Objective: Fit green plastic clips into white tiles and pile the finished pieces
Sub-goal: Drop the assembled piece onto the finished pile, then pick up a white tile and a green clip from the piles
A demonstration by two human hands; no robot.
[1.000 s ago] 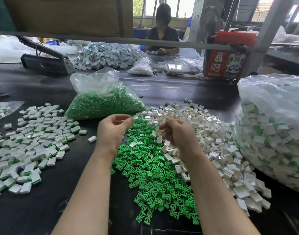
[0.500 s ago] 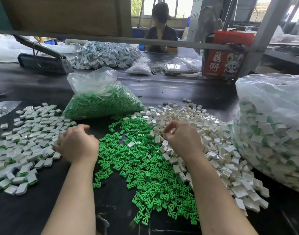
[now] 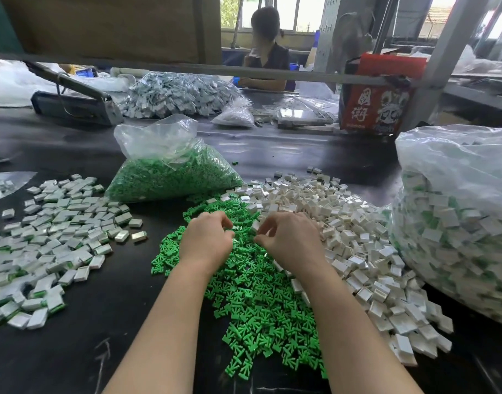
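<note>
Hundreds of green clips point(image 3: 252, 302) heaped mid-table; white tiles point(image 3: 355, 251) heaped just to their right; finished pieces point(image 3: 53, 243) spread at left. Left hand point(image 3: 205, 241) and right hand point(image 3: 289, 241) hover over the clips, fingers curled; whether either holds anything, cannot tell. Clips and tiles likely light, stiff, slippery plastic: pinch by the edges.

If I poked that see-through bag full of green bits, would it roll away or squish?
The bag of green clips would probably squish: its thin plastic is wrinkled and slumps flat on the black table. It likely wouldn't roll, since it sags into a low heap. The loose open top would probably flop about.
</note>
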